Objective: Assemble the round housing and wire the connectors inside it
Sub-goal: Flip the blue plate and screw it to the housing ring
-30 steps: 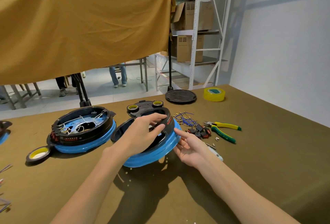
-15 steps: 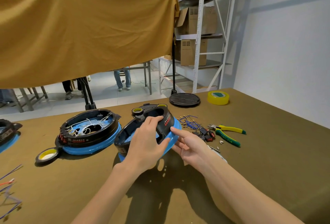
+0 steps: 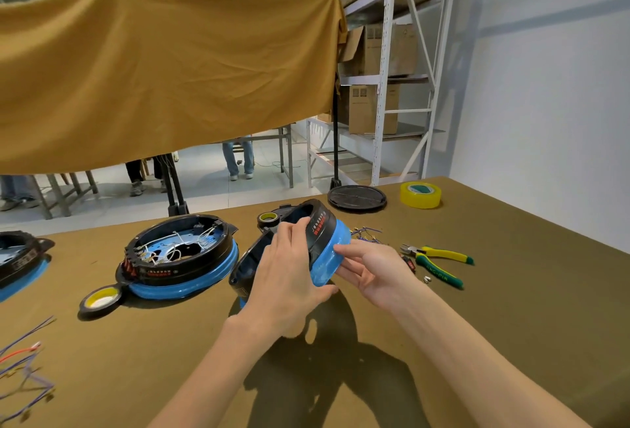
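— Left hand (image 3: pixel 289 277) first: why is it wrapped over the housing (image 3: pixel 306 250) like that?

— Its fingers curl over the black rim and into the opening, with the palm against the near side. I'd say that grip is what keeps the housing tipped up on edge — the opening faces left, toward the middle of the table (image 3: pixel 511 342), and the blue band faces right.

— And the right hand (image 3: pixel 371 270)?

— It lies spread, palm up, fingers straight against the blue band from below and beside. It pinches nothing; it looks like a support, or a feel along the seam between black ring and blue base.

— So no wiring yet?

— Judging from this, no. Tilting the housing probably lets the person check the fit of its two parts before turning to the inside, which I cannot see from here.

— Where are the wires?

— A bunch of blue wires (image 3: pixel 366 235) and small connectors (image 3: pixel 407 262) lie just behind the right hand, toward the table's right edge, with the pliers (image 3: pixel 439 262) beside them — all within reach of that hand, which seems deliberate.

— Anything else out?

— A second housing (image 3: pixel 180 257) sits flat to the left with white wires already inside, perhaps a reference. A tape roll (image 3: pixel 420 195) and a black lid (image 3: pixel 357 198) rest near the far edge.
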### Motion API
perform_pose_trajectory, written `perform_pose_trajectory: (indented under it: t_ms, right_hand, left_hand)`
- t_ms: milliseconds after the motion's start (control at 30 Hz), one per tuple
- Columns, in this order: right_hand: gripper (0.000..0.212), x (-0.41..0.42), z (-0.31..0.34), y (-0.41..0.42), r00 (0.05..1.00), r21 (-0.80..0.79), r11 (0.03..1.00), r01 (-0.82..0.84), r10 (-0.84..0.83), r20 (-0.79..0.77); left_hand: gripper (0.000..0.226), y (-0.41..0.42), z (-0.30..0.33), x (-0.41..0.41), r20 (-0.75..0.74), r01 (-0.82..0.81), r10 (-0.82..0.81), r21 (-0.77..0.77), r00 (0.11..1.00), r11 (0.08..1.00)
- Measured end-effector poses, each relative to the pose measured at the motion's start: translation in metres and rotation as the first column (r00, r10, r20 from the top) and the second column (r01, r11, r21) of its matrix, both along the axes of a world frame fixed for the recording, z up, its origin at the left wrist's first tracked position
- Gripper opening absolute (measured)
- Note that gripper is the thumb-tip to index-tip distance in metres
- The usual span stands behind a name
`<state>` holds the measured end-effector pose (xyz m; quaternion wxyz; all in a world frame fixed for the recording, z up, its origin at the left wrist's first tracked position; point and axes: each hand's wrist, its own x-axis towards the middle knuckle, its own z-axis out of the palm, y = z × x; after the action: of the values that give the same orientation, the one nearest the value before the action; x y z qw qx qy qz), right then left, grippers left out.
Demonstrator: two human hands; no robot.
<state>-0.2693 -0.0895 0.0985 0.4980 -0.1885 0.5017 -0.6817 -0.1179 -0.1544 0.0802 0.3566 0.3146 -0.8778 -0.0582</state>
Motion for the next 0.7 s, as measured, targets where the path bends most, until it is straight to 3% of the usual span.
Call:
perform_pose_trajectory:
  t_ms: [67,233,367,500,700]
  right_hand:
    - [0.024,0.004,0.015,0.001,0.995,-0.047,0.999,-0.004,-0.001,-0.101]
    - [0.015,0.015,0.059,0.004,0.929,-0.193,0.979,-0.066,-0.01,-0.369]
    - [0.01,0.022,0.083,-0.005,0.79,-0.141,0.984,-0.112,0.002,-0.614]
    - [0.009,0.028,0.087,-0.022,0.671,-0.053,0.978,-0.203,0.1,-0.735]
    - [0.023,0.039,0.065,-0.048,0.289,0.002,0.973,-0.23,0.071,-0.955]
  left_hand:
    - [0.108,0.0,0.01,0.001,-0.062,-0.027,0.03,0.039,0.998,0.999]
    - [0.081,-0.005,0.035,0.01,-0.367,0.033,0.083,0.3,0.926,0.953]
    - [0.068,-0.005,0.035,0.015,-0.53,0.195,0.152,0.542,0.834,0.817]
    - [0.029,-0.006,0.03,0.022,-0.639,0.376,0.232,0.665,0.733,0.646]
    - [0.009,-0.011,0.016,0.048,-0.588,0.467,0.347,0.801,0.73,0.375]
